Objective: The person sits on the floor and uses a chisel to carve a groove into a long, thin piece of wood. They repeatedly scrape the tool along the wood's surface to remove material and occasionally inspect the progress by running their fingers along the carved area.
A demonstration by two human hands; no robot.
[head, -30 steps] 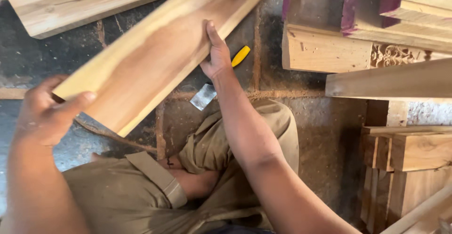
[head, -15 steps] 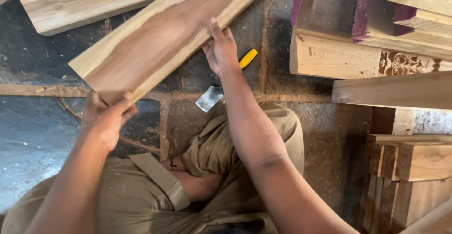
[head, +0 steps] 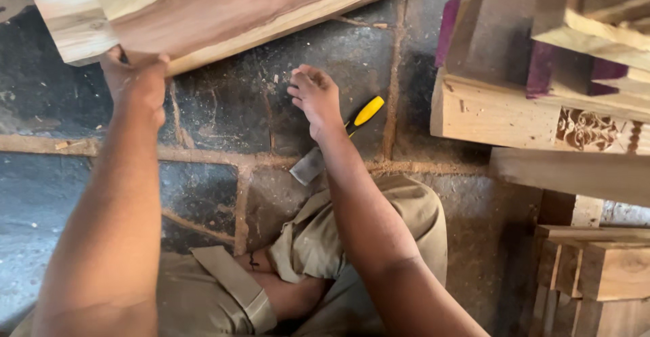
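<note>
Left hand (head: 135, 83): fingers clenched over the near edge of a wooden plank (head: 223, 8), at its lower left corner. Plank: long, flat, smooth-sawn, pale sapwood edges with a reddish-brown heart stripe; runs across the top of the view, left end lower, right end rising out of frame. A second pale board (head: 61, 18) lies under it at far left.

Stone floor (head: 223, 107): dark, rough slabs with pale mortar joints, dusted with sawdust and chips; open ground between the two arms.

Right hand (head: 317, 100): released, fingers loosely curled, holding nothing, apart from the plank and hovering above the floor.

Chisel (head: 338, 140): yellow handle, flat grey steel blade, lying on the floor partly beneath the right wrist.

Timber stack (head: 542, 100): squared pale blocks, purple-painted ends, one piece with carved scrollwork; crowds the right edge.

Khaki trousers (head: 379, 228): folded knee at bottom centre.
</note>
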